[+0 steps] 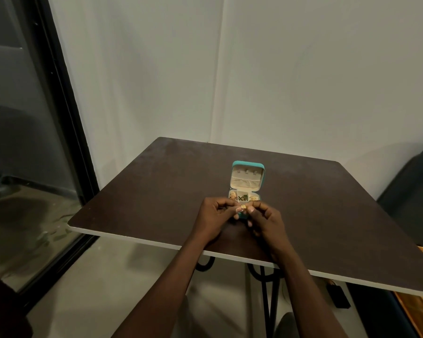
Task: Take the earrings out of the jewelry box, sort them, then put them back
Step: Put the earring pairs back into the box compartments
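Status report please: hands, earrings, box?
Both hands, left and right, pinch one small gold earring. Teal jewelry box open, other earrings inside. Nothing in the way.

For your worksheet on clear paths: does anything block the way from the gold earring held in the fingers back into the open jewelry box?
Nothing visible does. The gold earring sits just over the jewelry box, whose lid stands open.
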